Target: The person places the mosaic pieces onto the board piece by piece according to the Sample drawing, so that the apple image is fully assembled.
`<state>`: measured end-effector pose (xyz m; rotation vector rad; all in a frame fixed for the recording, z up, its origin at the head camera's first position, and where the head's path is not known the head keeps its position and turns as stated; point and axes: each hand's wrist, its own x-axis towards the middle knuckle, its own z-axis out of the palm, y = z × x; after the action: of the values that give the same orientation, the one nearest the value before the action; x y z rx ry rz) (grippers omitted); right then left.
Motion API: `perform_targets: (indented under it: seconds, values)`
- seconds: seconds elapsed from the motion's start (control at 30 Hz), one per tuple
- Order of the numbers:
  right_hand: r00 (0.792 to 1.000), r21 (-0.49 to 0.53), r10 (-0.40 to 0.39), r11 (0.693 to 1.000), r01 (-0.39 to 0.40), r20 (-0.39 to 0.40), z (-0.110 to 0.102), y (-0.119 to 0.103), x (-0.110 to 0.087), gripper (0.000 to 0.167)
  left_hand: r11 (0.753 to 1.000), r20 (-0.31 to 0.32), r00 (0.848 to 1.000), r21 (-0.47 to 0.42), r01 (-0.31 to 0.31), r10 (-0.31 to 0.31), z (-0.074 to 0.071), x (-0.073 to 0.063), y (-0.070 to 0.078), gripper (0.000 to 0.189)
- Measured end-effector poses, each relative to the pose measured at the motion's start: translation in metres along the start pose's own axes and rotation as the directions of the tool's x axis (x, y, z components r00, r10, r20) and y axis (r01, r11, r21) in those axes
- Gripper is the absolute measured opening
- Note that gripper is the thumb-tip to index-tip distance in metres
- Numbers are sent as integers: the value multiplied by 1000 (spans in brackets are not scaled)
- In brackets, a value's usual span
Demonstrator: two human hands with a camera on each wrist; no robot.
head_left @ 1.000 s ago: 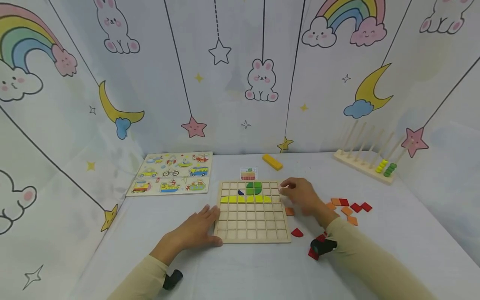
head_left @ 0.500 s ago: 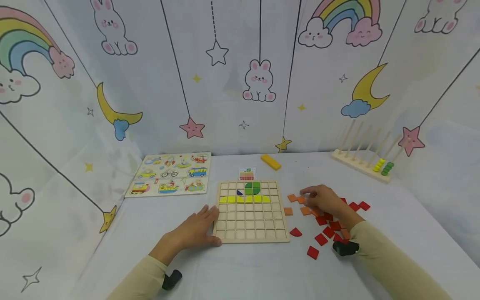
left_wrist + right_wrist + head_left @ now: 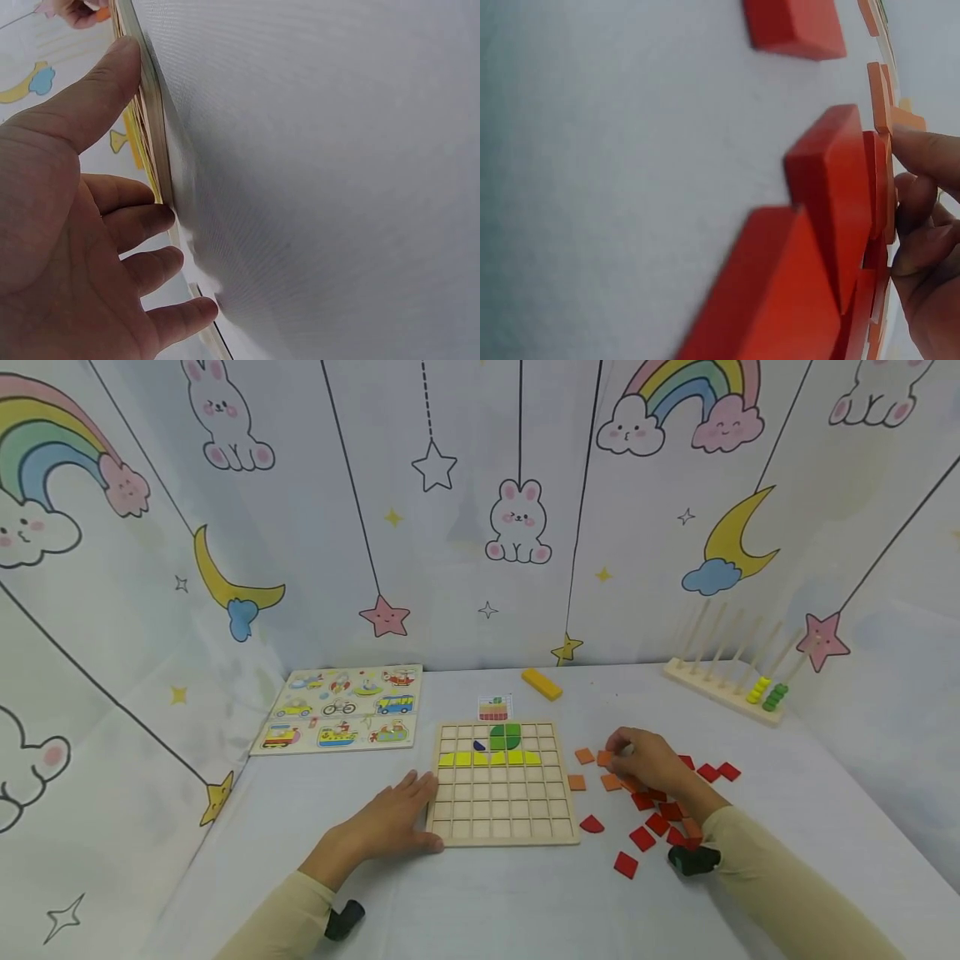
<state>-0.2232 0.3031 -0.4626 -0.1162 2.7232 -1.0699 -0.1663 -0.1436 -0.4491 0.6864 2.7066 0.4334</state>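
Note:
A wooden grid board lies on the table, with yellow tiles, green quarter-round tiles and one dark blue piece in its upper rows. My left hand rests against the board's left edge, thumb and fingers spread; the left wrist view shows the fingertips along the board's side. To the right of the board, my right hand pinches an orange square tile between thumb and fingertips. The right wrist view has this hand low over the pile, partly hiding the orange tile.
Several red tiles and orange tiles lie scattered right of the board, beside a red quarter-round piece. Behind the board are a small picture card and a yellow block. A vehicle puzzle and a bead rack stand farther back.
My right hand has moved from the board's upper right corner to the tiles on the right, then its fingers have closed on an orange tile. My left hand has stayed at the board.

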Motion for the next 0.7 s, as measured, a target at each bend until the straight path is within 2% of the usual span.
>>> perform_targets:
  seconds: [0.2, 0.33, 0.43, 0.63, 0.7]
  values:
    - [999, 75, 35, 997, -33, -30, -1, -1, 0, 21, 1000, -3, 1000, -1, -1, 1, 0, 0, 0, 96]
    - [997, 195, 52, 980, -40, -59, -1, -1, 2, 26, 1000, -4, 1000, 2, -1, 1, 2, 0, -1, 96]
    - [995, 319, 72, 947, -47, -66, 0, -4, 3, 32, 1000, -6, 1000, 8, -4, 4, 2, 1, -3, 96]
    - [998, 533, 63, 844, -58, 9, 10, -21, 4, 42, 1000, -9, 1000, 16, -11, 11, 3, 2, -5, 97]
    - [997, 538, 71, 839, -78, 35, 17, -30, 6, 44, 1000, -9, 1000, 13, -11, 11, 4, 2, -5, 97]
